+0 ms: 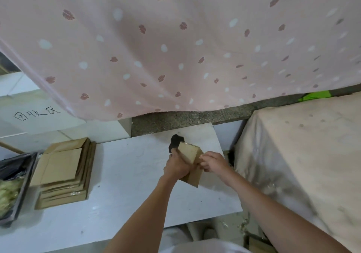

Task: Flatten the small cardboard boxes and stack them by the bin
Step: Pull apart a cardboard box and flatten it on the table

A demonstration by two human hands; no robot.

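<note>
We have a single view, taken from a camera worn on the person's head, looking forward and steeply down. Both forearms reach into the picture from its lower edge, so we sit close above the white desk (121, 176). The wide lens bends straight edges toward the borders. The pink patterned curtain (175, 43) fills the upper half straight ahead, and a cloth-covered block (304, 147) stands at the right. With one camera only, no second view shares the scene.

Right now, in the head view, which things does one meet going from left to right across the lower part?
Bin → stack of flattened boxes → left hand → small cardboard box held in both hands → right hand → cloth-covered surface.
</note>
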